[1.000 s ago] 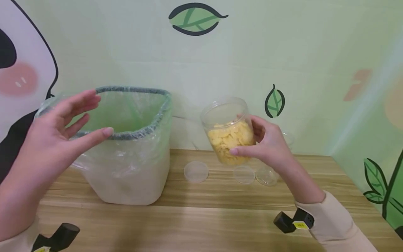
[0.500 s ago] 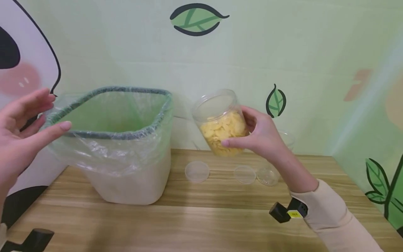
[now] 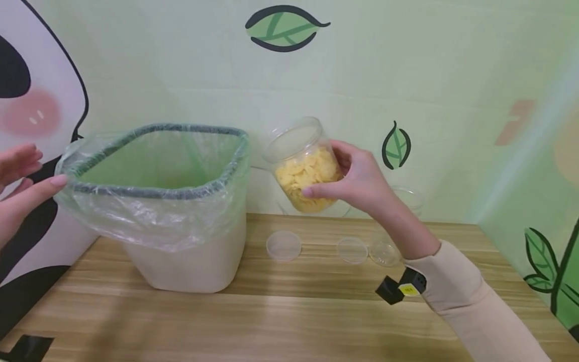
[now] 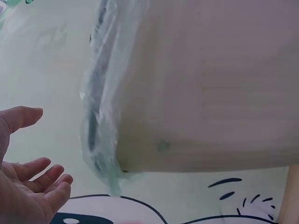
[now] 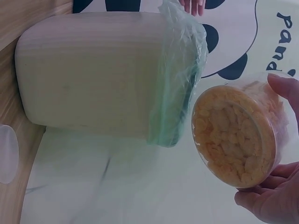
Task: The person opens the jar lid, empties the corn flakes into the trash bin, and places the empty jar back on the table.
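Note:
My right hand (image 3: 357, 181) grips a clear plastic jar (image 3: 305, 166) around its side, thumb in front. Yellow flakes (image 3: 309, 176) fill roughly its lower half. The jar has no lid on and leans left, its mouth toward the bin, held above the table. In the right wrist view the jar's bottom (image 5: 233, 140) faces the camera. A white trash bin (image 3: 190, 269) stands left of the jar, lined with a thin green bag (image 3: 149, 221) folded over its rim. Left of the bin, my left hand (image 3: 22, 188) hangs with fingers spread, holding nothing and apart from the bag.
A round clear lid (image 3: 284, 246) lies on the wooden table (image 3: 271, 327) right of the bin. Two more lids (image 3: 352, 250) lie farther right. Another clear container (image 3: 409, 201) stands partly hidden behind my right forearm. A printed wall (image 3: 362, 75) closes off the back.
My right hand has carried the jar up and left toward the bin, tilting it more. My left hand has moved left, from over the bin's left rim to beside it.

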Available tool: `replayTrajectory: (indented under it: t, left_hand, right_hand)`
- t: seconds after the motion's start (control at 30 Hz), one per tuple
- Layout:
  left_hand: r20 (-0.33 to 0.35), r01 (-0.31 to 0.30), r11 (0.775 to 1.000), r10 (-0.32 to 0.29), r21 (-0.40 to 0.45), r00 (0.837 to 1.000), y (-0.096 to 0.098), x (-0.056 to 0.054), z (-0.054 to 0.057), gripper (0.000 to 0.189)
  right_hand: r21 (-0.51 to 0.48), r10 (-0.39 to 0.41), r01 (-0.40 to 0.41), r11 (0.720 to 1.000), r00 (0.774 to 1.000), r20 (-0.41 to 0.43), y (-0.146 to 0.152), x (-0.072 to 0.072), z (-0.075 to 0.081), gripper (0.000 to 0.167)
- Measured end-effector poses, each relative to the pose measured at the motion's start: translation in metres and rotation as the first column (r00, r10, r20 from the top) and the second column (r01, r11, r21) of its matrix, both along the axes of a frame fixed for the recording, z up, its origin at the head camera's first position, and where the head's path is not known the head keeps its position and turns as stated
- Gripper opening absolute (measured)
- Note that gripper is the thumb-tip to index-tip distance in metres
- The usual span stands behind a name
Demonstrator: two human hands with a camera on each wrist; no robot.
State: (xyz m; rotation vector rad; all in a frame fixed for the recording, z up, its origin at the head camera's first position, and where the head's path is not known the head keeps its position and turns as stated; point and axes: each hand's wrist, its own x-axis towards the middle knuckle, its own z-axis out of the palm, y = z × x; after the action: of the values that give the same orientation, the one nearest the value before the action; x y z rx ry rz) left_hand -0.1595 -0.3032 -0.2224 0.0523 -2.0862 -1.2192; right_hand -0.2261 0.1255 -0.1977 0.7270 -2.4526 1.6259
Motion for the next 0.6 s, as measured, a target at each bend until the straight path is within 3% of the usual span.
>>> replayTrajectory:
  t: [0.1,0.17,0.23,0.33,0.4,0.43,0.5,0.6]
  left_hand:
    - [0.026,-0.028,0.999,0.028,0.021,0.999,-0.019,-0.012,-0.011,0.051]
    - [0.023,-0.067,0.998,0.067,-0.004,0.997,-0.051,-0.034,-0.031,0.053]
    - [0.007,-0.09,0.995,0.091,-0.038,0.996,-0.094,-0.064,-0.057,0.056]
    - [-0.017,-0.094,0.993,0.094,-0.065,0.995,-0.153,-0.103,-0.093,0.058]
    - [-0.012,-0.062,0.997,0.061,-0.041,0.998,-0.166,-0.113,-0.103,0.059]
    - [0.004,-0.055,0.998,0.055,-0.025,0.998,-0.162,-0.112,-0.102,0.058]
    - [0.042,-0.031,0.999,0.029,0.034,0.999,-0.139,-0.098,-0.091,0.057]
    - [0.079,0.004,0.996,-0.011,0.085,0.997,-0.088,-0.066,-0.064,0.05]
  right_hand:
    - [-0.005,-0.008,0.008,1.0,1.0,-0.01,-0.003,-0.003,0.003,0.077]
    - [-0.005,-0.011,0.011,1.0,1.0,-0.016,-0.006,-0.005,0.004,0.077]
    - [-0.005,-0.01,0.01,1.0,1.0,-0.022,-0.009,-0.006,0.006,0.077]
    - [-0.007,-0.003,0.002,1.0,1.0,-0.025,-0.012,-0.008,0.009,0.077]
    - [-0.012,-0.002,0.002,1.0,1.0,-0.026,-0.014,-0.008,0.011,0.077]
    - [-0.013,-0.004,0.003,1.0,1.0,-0.025,-0.015,-0.009,0.012,0.077]
    - [-0.015,-0.007,0.007,1.0,1.0,-0.023,-0.016,-0.009,0.014,0.077]
    - [-0.011,-0.01,0.009,1.0,1.0,-0.023,-0.018,-0.01,0.016,0.076]
